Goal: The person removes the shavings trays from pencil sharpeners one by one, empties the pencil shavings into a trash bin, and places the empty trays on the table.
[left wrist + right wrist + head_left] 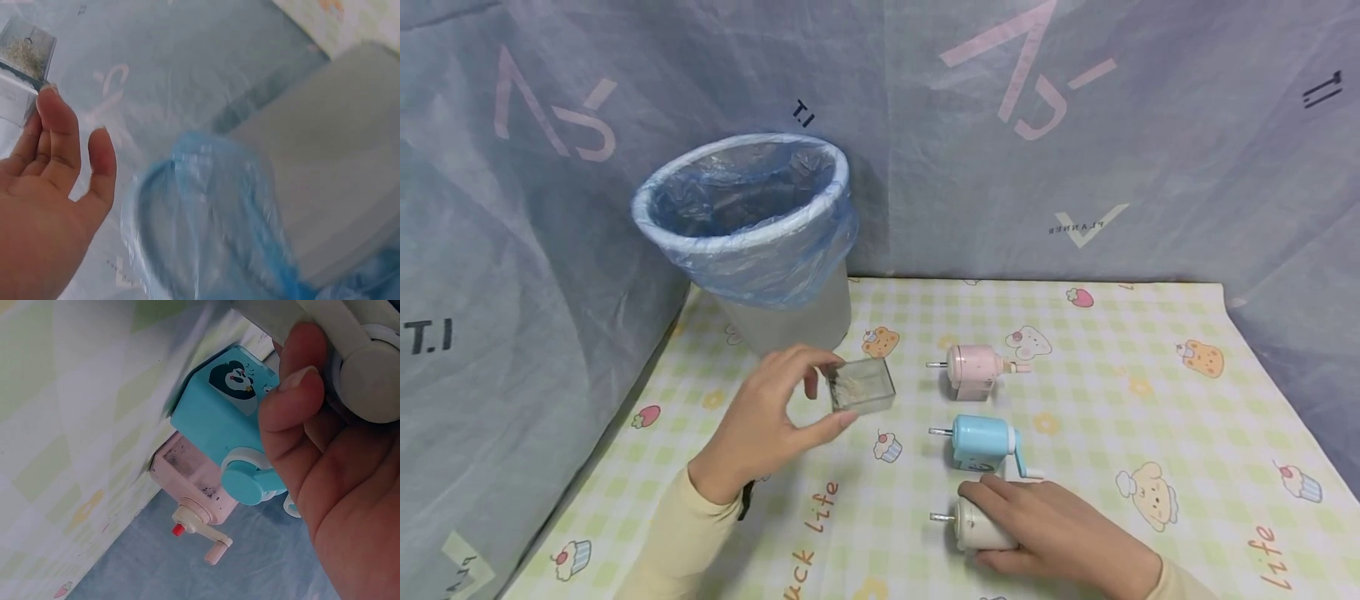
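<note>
In the head view my left hand (767, 417) pinches a small clear shavings box (865, 387) between thumb and fingers, above the table and in front of the bin. Pale pencil shavings lie inside the box, also seen in the left wrist view. My right hand (1037, 521) grips a white hand-crank pencil sharpener (977, 529) at the front of the table. Behind it stands a blue pencil sharpener (981, 439), its crank to the right. Farther back is a pink pencil sharpener (976, 367); the right wrist view shows dark smudges on its crank side.
A grey bin (808, 321) lined with a blue plastic bag (767, 267) stands at the back left. A checked tablecloth (1075, 408) with cartoon prints covers the table. Grey-blue fabric (970, 167) hangs behind and along both sides.
</note>
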Action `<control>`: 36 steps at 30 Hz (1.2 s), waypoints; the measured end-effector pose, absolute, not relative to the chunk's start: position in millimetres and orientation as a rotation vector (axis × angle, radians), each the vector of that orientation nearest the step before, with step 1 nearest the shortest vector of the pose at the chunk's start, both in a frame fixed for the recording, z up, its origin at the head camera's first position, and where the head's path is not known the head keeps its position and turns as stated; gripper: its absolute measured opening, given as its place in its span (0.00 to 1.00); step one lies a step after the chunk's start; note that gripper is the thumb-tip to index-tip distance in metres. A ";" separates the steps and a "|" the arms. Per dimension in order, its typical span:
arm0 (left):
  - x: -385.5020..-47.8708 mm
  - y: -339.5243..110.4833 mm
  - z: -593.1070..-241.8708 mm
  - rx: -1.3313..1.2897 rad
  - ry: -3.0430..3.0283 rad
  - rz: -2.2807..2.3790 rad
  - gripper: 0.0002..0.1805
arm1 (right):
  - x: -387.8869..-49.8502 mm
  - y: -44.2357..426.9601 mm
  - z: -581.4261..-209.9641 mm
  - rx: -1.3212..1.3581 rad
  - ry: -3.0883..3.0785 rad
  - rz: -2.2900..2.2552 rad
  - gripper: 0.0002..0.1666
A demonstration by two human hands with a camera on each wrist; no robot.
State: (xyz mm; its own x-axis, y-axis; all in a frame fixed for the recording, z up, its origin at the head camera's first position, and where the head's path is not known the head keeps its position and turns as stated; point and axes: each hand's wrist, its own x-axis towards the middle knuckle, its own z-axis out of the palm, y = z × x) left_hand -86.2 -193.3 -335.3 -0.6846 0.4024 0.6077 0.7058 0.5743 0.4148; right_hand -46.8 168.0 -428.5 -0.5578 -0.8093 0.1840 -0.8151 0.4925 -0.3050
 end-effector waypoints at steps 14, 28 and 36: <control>-109.6 -235.2 -279.7 -0.727 -2.113 -0.935 0.39 | -47.2 168.7 -431.0 1.470 -2.702 0.589 0.32; -143.5 -258.2 -215.9 -0.636 -2.006 -0.870 0.37 | -45.5 167.3 -431.1 1.440 -2.679 0.581 0.31; -160.3 -264.3 -186.2 -0.604 -2.001 -0.751 0.39 | -45.9 168.4 -432.1 1.454 -2.684 0.590 0.30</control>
State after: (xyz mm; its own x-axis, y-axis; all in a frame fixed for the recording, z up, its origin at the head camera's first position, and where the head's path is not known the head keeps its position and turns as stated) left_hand -160.3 -264.3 -186.2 -0.4865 0.1242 0.8648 0.6625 0.6978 0.2724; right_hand -45.9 168.4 -432.1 -0.5623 -0.8009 0.2058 -0.8134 0.4909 -0.3122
